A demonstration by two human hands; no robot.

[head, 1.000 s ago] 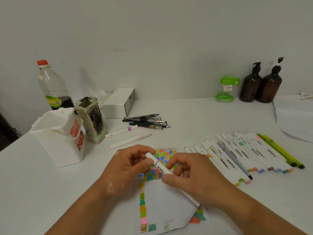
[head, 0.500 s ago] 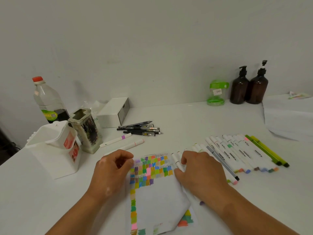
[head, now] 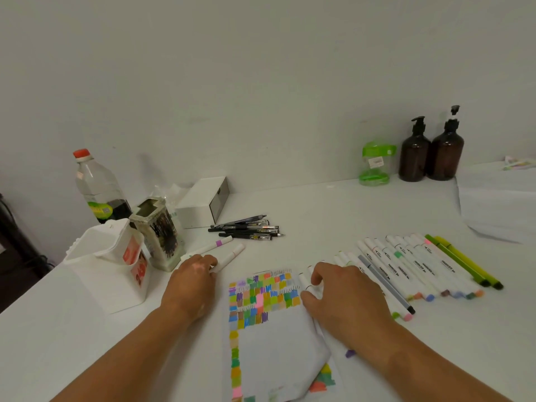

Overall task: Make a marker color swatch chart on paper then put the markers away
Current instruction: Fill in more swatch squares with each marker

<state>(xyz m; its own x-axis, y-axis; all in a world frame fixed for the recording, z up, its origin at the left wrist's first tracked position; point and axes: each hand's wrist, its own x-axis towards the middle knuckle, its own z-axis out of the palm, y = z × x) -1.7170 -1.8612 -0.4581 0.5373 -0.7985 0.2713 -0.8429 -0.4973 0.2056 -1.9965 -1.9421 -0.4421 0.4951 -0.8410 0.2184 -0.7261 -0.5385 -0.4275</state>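
The swatch chart paper [head: 272,338] lies in front of me, with coloured squares along its top and left edge and its lower right corner curled up. My right hand [head: 348,300] sits at the paper's right edge, thumb and forefinger round a white marker [head: 305,281] at the left end of the marker row [head: 406,265]. My left hand [head: 191,282] is up left of the paper, its fingertips pinching the near end of a pink-banded marker [head: 232,255]. A purple-banded marker [head: 216,245] lies just beyond it.
A white plastic holder [head: 107,256] and a cut carton holder [head: 162,236] stand at left, a bottle [head: 98,190] behind them. Black pens [head: 249,227], a white box [head: 203,201], a green jar [head: 375,163], two brown pump bottles [head: 429,152], paper sheets [head: 499,204] and two green fineliners [head: 464,262] are also there.
My right hand carried the white marker from over the paper down to the left end of the row. My left hand let go of it and moved up left to the pink-banded marker.
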